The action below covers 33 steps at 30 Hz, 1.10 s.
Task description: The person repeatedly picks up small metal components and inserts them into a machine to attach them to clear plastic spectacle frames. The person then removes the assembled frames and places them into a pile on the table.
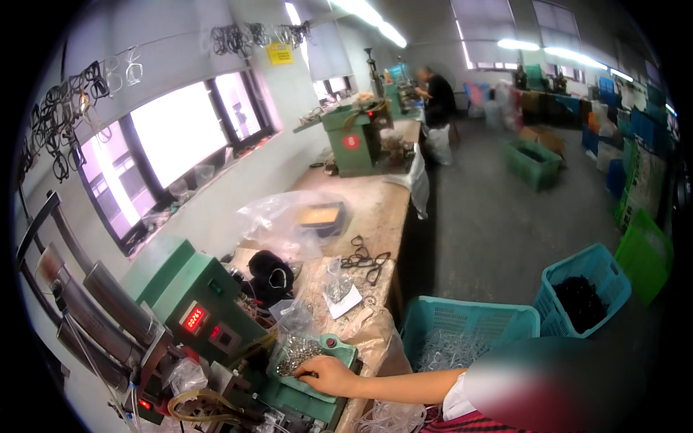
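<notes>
One right hand (pixel 328 375) at the near left end of a long workbench (pixel 375 209).
Beside the green machine (pixel 195 303), a green tray (pixel 339 353) heaped with small metal parts (pixel 294 355); fingers curled together, tips touching the heap, pinching anything or not cannot tell. Could scatter parts over the tray's low rim with a hasty scoop, or snag the plastic bag (pixel 296 317) just behind.

Bright windows (pixel 173 137), grey floor (pixel 476 216), ceiling lights (pixel 375 18)

A factory workshop: green machines (pixel 195 303), long workbench (pixel 375 209), plastic crates (pixel 581 281).
</notes>
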Motion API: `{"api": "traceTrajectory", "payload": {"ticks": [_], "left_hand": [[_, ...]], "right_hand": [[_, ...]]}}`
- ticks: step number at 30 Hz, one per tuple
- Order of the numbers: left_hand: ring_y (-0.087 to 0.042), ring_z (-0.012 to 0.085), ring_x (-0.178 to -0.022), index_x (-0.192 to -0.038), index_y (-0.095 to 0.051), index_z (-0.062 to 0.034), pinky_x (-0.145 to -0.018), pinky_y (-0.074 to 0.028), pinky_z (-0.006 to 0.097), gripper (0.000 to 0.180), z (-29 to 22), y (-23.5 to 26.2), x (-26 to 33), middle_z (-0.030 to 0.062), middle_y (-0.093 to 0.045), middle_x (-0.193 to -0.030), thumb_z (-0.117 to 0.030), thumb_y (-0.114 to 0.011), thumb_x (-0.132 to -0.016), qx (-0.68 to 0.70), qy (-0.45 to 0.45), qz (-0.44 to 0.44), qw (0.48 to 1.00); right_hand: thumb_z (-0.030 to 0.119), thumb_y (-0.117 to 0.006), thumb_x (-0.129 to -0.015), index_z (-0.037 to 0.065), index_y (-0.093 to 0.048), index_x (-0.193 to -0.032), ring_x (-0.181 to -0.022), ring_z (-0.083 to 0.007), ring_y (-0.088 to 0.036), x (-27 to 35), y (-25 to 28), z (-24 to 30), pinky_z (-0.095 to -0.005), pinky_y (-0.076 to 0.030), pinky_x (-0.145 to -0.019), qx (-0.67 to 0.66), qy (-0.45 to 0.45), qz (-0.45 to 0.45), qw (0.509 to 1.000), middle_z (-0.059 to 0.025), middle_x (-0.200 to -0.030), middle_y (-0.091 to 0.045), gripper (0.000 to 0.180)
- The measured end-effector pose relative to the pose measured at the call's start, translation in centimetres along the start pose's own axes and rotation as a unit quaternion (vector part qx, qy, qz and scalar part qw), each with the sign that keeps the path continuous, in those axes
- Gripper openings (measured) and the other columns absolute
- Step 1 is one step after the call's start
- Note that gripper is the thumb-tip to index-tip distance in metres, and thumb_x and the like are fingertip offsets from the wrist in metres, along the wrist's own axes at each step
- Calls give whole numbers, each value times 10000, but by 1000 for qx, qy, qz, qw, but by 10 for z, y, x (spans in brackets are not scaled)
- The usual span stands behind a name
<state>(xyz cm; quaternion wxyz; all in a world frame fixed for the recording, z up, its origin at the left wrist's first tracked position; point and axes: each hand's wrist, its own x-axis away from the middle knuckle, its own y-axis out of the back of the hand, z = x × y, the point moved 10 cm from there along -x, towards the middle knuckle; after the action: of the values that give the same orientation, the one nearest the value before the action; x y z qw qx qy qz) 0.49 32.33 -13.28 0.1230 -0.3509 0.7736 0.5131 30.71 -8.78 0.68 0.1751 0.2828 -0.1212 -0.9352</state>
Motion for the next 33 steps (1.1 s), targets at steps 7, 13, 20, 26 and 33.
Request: {"api": "traceTrajectory", "payload": {"ticks": [7,13,20,26,33], "left_hand": [[-632,359,-765,-955,-655,-8,-681,-490,449,247,-28,83,-92,200,-661,-824,-189,-490,-927,-374,90,-47,922],[-650,339,-695,-840,-661,-21,-625,-489,462,250,-63,69,-43,178,-660,-737,-205,-507,-907,-354,156,-23,922],[-403,94,-559,-1005,-575,-60,-472,-349,248,195,-6,38,-33,-9,-504,-693,-198,-437,-995,109,263,-146,948],[-601,148,-797,-1026,-561,-41,-714,-520,275,130,-175,71,-20,61,-600,-912,-165,-551,-986,460,247,-317,792],[-628,225,-841,-955,-567,34,-773,-509,309,53,-336,144,-117,190,-669,-932,-3,-538,-929,317,-51,-236,917]], "right_hand": [[165,-677,-811,93,-725,-945,-916,-274,-638,-15,-11,-15,-374,-497,-810,-9,-44,-7,999,-91,-941,-693,160],[166,-686,-789,90,-715,-918,-889,-284,-620,25,28,-1,-390,-490,-808,-11,-17,-19,1000,-101,-905,-679,152],[133,-696,-763,52,-680,-987,-915,-283,-634,-21,-12,89,-389,-493,-845,-69,88,37,993,-119,-952,-680,238],[16,-706,-788,-37,-554,-1170,-863,-140,-642,-7,-57,89,-277,-505,-803,-219,-50,52,973,-93,-944,-670,414],[-10,-680,-818,-50,-446,-1295,-934,-125,-623,5,-78,92,-271,-449,-916,-403,-155,102,896,-92,-1051,-656,532]]}}
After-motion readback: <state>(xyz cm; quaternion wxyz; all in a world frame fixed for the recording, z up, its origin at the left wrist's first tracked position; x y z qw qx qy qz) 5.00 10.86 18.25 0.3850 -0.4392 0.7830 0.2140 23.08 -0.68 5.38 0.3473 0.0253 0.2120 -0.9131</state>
